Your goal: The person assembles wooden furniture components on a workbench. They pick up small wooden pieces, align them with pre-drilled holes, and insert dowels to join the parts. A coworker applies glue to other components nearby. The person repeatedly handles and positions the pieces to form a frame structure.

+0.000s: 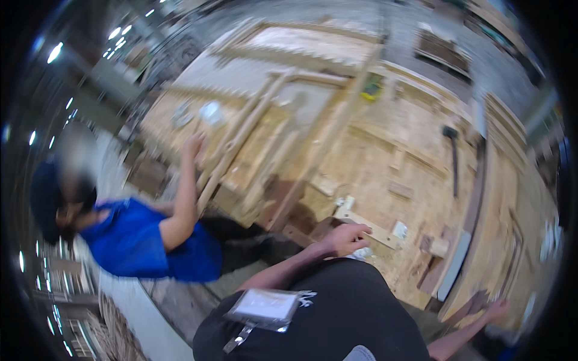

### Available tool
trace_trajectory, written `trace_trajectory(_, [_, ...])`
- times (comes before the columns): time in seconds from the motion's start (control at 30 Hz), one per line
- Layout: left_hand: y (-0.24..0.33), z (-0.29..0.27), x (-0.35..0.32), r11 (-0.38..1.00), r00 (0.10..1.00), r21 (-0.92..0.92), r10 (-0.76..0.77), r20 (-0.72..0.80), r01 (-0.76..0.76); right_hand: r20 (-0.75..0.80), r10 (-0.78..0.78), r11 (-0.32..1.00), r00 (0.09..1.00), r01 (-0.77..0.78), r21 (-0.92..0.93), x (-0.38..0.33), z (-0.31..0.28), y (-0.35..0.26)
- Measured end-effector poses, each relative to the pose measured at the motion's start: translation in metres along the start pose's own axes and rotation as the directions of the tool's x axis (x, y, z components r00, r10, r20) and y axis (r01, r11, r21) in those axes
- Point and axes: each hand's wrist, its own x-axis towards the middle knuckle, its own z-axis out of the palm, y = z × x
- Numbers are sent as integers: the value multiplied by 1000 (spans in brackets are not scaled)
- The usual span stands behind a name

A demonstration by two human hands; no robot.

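Over the near edge of the wooden workbench (373, 162) is my left hand (348, 239), its fingers loosely bent and apart, with no held thing visible. Beside it lies a light wooden strip with holes (376, 233). A small white piece (361, 253) shows just under the fingers, and another white piece (400, 229) rests by the strip's right end. My right hand (496, 311) reaches out at the lower right, close to long wooden boards; blur hides its fingers. Farther up on the bench lies a black-headed mallet (451, 150).
At the left stands a person in a blue shirt (138, 240), one hand (194, 146) over a wooden frame (241, 129). A clear plastic bag (211, 112) and a yellow-green tool (371, 88) lie on the bench. A long metal-edged bar (456, 265) runs along its right side.
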Motion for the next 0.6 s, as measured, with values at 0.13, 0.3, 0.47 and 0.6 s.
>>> trace_trajectory(0.13, [-38, 20, -11, 998, 998, -40, -38, 47, 40, 194, -187, 922, 963, 104, 372, -92, 77, -122])
trace_trajectory(0.3, [-97, 56, -4, 986, 975, 162, -74, 210, 40, 447, -787, 575, 426, 240, 782, -335, 90, -305])
trace_trajectory(0.47, [-151, 72, -1, 999, 973, 5, 31, 228, -33, 622, -776, 628, -108, -225, 745, -420, 108, -327])
trace_trajectory(0.6, [-145, 63, -6, 996, 988, 34, 80, 133, -85, 709, -681, 718, -182, 23, 696, -416, 137, -309])
